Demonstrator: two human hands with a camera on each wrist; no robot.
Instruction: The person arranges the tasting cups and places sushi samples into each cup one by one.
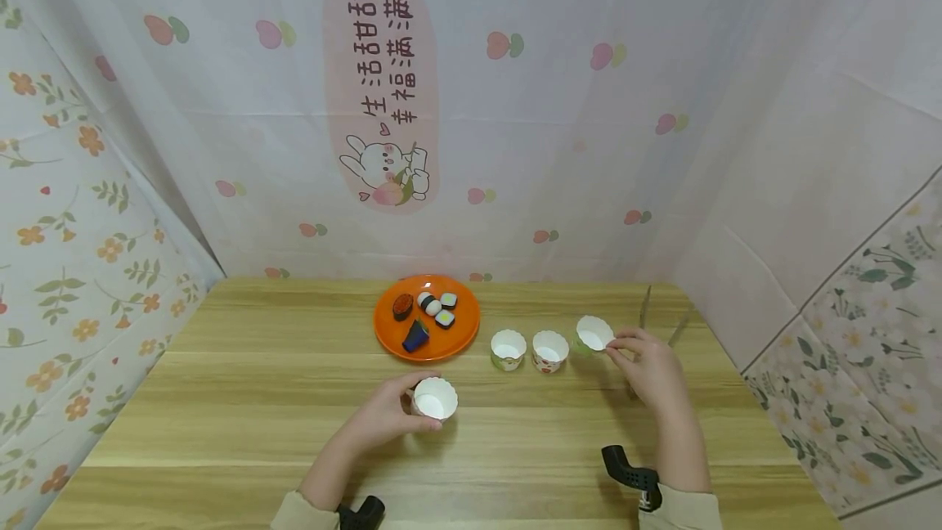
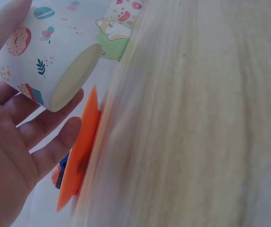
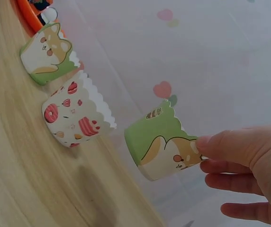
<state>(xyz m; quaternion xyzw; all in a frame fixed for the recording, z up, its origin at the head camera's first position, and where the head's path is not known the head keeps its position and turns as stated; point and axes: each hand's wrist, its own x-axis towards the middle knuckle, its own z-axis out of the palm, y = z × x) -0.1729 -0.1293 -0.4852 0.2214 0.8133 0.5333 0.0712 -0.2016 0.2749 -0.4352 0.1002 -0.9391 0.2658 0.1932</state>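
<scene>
Lg. white cloth backdrop w/ fruit prints hangs behind; wood-grain worktop below. Orange plate sits flat nr. the worktop's far edge, approx. mid-width.

Both hands busy. L hand, front of plate: thumb + fingers curl partway round a paper cup, outer two fingers looser. R hand, far R: thumb & index pinch the rim of another cup, other fingers loosely bent. Slim pointed tool behind R hand, mostly hidden; can't tell type.

Four cups, sim. size, scalloped rims, white inside. L-hand cup: white w/ donut & cupcake prints, held clear of worktop, tilted. R-hand cup: green w/ cartoon dog, also off worktop, tilted. Betw. plate and R-hand cup, two stand upright just beside each other: green dog cup next to plate, then red-print cup.

On plate, sushi-shaped pcs.: dark-blue cone at front, black-sided pc. w/ orange top at L, white pc. w/ black band nr. ctr., two sm. rolls w/ yellow-green ctrs. at R.
</scene>
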